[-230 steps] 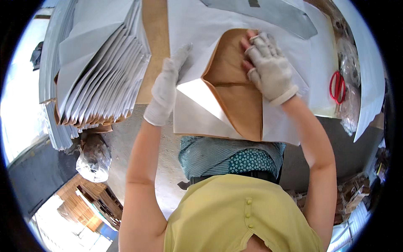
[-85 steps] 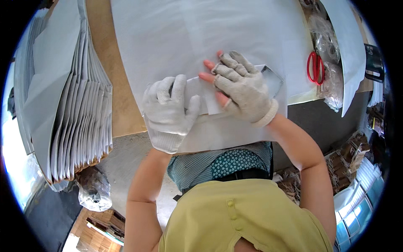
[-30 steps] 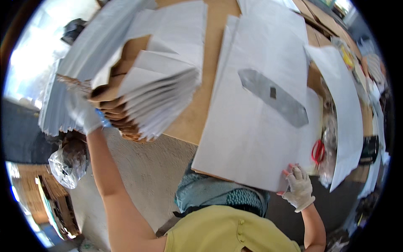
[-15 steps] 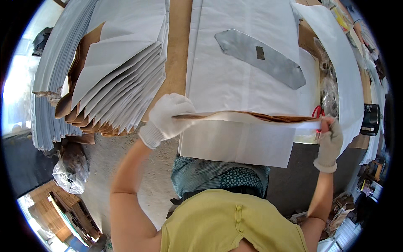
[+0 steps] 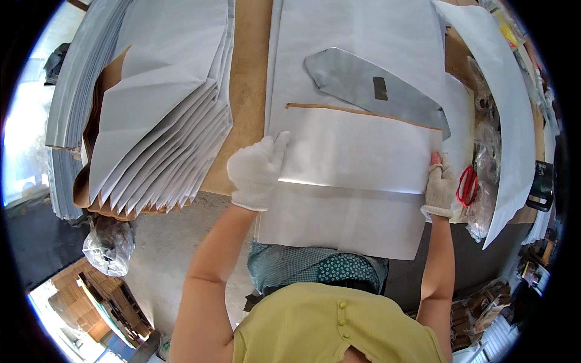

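A white paper bag with a brown inner layer lies before me on a stack of similar white sheets. Its near end has a raised or folded flap, with a thin brown line along the far edge. My left hand, in a white knit glove, is closed at the flap's left edge. At the right edge is my right hand, in a fingertip-less glove, its bare thumb tip against the paper. What both hands' other fingers do is partly hidden. Beyond the flap lies a grey angular template with a dark patch, partly covered by it.
Fanned white bags with brown linings stand at the left of the brown table. Red-handled scissors and clear plastic lie at the right, beside a curled white sheet. A black container stands at the far right.
The bag's brown-lined opening, seen edge-on before, now shows as a flat flap farther from me. My left hand moved slightly right and nearer; my right hand moved left, uncovering the scissors.
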`<state>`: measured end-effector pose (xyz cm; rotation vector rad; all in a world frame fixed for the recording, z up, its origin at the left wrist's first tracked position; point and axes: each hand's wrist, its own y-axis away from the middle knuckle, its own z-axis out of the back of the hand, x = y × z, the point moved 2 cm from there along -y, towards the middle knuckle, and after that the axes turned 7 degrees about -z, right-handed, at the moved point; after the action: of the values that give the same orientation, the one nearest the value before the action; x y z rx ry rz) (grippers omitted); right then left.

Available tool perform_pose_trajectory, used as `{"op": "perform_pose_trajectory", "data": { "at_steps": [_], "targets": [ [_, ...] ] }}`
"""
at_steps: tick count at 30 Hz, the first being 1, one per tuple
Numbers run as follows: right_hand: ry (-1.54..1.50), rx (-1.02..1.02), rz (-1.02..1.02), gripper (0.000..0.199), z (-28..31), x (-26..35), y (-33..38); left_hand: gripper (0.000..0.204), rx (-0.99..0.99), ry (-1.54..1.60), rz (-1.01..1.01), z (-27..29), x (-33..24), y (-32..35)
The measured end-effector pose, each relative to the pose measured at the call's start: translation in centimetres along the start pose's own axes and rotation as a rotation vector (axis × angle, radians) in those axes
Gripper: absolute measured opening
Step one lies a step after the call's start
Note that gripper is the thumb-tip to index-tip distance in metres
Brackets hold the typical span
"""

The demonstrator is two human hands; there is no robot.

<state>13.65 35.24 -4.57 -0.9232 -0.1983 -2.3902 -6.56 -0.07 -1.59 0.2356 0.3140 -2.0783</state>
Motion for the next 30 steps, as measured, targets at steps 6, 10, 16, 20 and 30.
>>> {"op": "perform_pose_trajectory", "data": {
  "at_steps": [6, 10, 16, 20, 30],
  "targets": [
    [0.045, 0.089, -0.097, 0.050, 0.3, 2.2, -0.3, 0.025, -0.340, -0.259, -0.412, -1.3, -2.6, -1.7],
    [0.202, 0.283, -0.317, 0.047, 1.8, 4.2, -1.4, 0.040, -0.069, 0.080, -0.604, -1.1, -4.7, -1.9],
    [0.402, -0.147, 0.531, 0.063, -2.3, 9.6, 0.5, 0.041, -0.084, 0.037, -0.505, -1.4, -6.6, -2.5],
    [0.010, 0.075, 0.705, 0.054, -9.7, 17.1, 6.8, 0.044, -0.100, -0.027, -0.456, -3.6, -6.1, -2.8],
    [0.229, -0.094, 0.651, 0.037, -0.6, 5.4, -0.9, 0.031, -0.221, 0.042, -0.469, -1.8, -6.3, -2.4]
  ]
}}
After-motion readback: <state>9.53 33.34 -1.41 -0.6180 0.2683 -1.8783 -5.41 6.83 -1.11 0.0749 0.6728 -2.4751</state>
